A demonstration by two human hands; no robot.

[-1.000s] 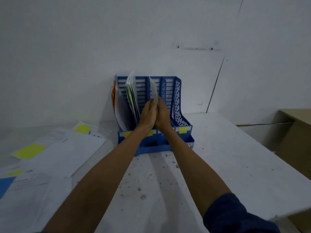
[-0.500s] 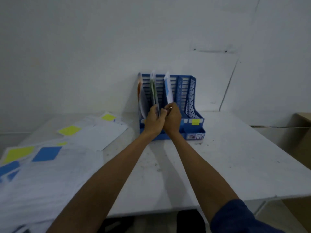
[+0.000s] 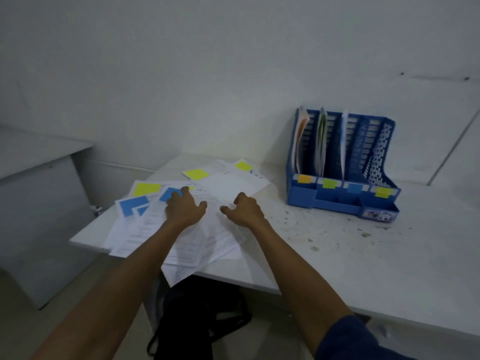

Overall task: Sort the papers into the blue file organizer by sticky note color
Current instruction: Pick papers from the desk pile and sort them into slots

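Note:
The blue file organizer (image 3: 337, 201) stands at the back right of the white table (image 3: 363, 255), its slots labelled orange, green, blue and yellow. Papers stand in the three left slots; the yellow slot looks empty. A loose pile of papers (image 3: 197, 237) with blue and yellow sticky notes covers the table's left end. My left hand (image 3: 185, 207) rests spread on the pile beside a blue sticky note (image 3: 170, 194). My right hand (image 3: 245, 209) hovers over the pile's right side, fingers curled apart, holding nothing.
A grey cabinet (image 3: 39, 203) stands to the left of the table. A black bag (image 3: 202, 315) lies on the floor under the table's front edge. Some sheets hang over that edge. Dirt specks dot the tabletop near the organizer.
Both hands have left the organizer's blue slot, where a sheet now stands, and moved left onto the loose pile. The camera has turned left and down.

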